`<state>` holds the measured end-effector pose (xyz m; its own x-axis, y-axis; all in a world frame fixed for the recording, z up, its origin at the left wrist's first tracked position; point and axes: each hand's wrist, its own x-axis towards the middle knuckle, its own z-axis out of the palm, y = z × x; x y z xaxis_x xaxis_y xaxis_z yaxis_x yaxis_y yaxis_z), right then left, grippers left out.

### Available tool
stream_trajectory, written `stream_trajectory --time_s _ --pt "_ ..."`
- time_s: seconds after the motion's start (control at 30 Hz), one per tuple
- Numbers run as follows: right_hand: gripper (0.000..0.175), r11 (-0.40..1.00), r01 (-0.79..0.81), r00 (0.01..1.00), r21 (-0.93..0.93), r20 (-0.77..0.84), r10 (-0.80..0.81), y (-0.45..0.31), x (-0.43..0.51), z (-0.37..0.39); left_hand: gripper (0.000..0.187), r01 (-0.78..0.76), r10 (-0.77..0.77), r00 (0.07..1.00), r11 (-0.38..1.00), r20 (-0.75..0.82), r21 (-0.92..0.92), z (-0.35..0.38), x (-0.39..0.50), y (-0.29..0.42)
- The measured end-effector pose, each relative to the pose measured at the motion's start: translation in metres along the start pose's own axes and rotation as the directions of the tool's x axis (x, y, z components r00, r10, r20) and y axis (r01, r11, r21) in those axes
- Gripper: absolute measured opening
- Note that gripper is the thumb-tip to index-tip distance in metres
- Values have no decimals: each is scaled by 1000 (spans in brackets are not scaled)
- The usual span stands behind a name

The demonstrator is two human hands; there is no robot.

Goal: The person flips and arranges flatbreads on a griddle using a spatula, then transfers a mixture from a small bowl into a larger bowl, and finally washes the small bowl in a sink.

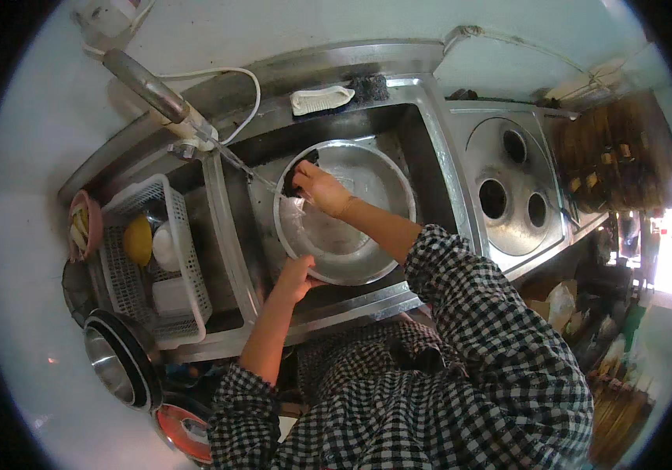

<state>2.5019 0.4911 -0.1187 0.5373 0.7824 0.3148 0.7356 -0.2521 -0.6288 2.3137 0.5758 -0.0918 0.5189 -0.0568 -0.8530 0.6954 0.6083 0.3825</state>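
A large round metal basin point(365, 194) sits in the right bowl of a stainless steel sink point(438, 147). My left hand point(296, 279) grips the basin's near left rim. Inside the far left part of the basin, my right hand point(321, 188) holds a dark scrubbing pad point(292, 181) against the wall, close to the rim. Water from the faucet point(195, 130) runs down to that same edge. Some water lies in the bottom of the basin.
A white plastic basket point(198, 294) with a yellow bowl point(138, 239) and other dishes stands in the left bowl. A light-coloured brush point(321, 100) lies on the sink's back ledge. Stacked metal bowls point(118, 358) are at the lower left. A metal hob-like panel with round openings point(512, 176) adjoins the right side.
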Motion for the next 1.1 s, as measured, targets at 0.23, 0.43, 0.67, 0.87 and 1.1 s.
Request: stream_trajectory --time_s 0.23,0.43,0.67,0.87,1.1 --pt "19 879 459 883 -133 178 -434 -28 31 -29 42 23 -17 1000 970 -26 244 -18 -19 27" --pt "42 746 633 772 -209 250 -585 -16 73 -43 43 -159 184 981 946 -66 282 -34 -30 28" --pt "44 992 -127 973 -10 192 127 28 37 -88 56 -365 396 903 912 -168 189 -46 -56 24" --pt "35 397 -609 513 687 -40 857 21 -45 -42 63 -532 495 821 845 -285 -62 -57 -31 10" --pt "40 -344 -43 189 938 346 919 -72 -65 66 55 -712 722 645 686 -250 147 -9 46 -37"
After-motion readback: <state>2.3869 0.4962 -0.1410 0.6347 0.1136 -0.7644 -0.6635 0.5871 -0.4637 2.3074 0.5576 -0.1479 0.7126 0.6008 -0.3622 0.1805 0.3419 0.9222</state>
